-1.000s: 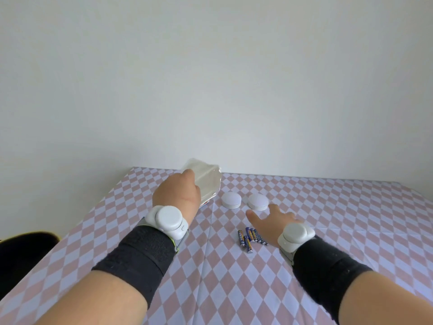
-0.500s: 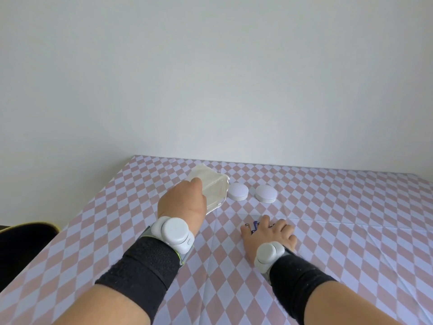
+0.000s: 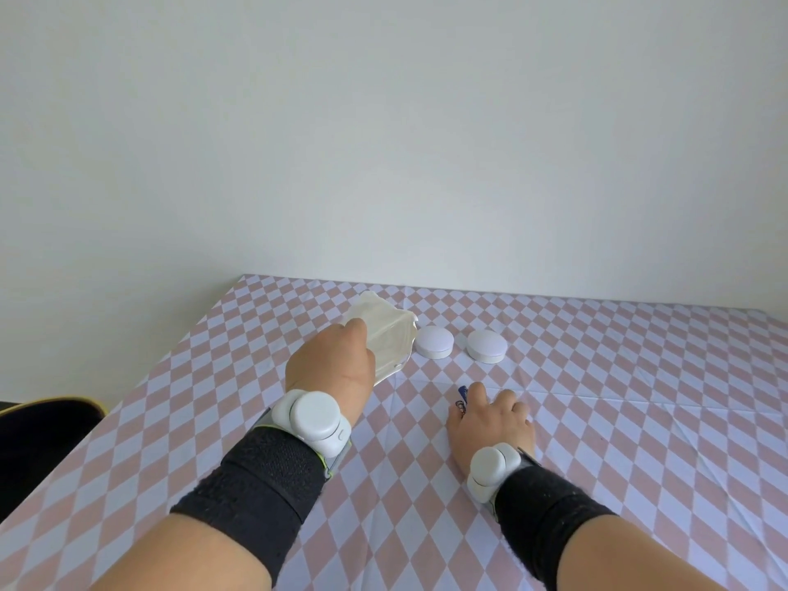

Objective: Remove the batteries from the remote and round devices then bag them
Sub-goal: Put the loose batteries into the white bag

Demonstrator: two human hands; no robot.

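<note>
1. While my left hand [image 3: 328, 364] is gripping the bag [image 3: 386, 339], my right hand [image 3: 490, 424] is curling round the batteries [image 3: 462, 397] on the cloth [image 3: 639, 420].
2. The bag is hanging to their left and farther from me; the right hand is lying nearer them.

Pink-and-white diamond-check tablecloth [image 3: 639, 398]. Milky translucent plastic bag [image 3: 390, 334], 11 o'clock. White round plastic device [image 3: 434, 342], 12 o'clock; second white round device [image 3: 486, 345], 1 o'clock. Dark blue cylindrical batteries [image 3: 462, 394], pale markings. Black fabric wristbands [image 3: 264, 475], white round wrist sensors [image 3: 317, 413]. Black seat [image 3: 38, 441], yellow edge, 9 o'clock.
</note>
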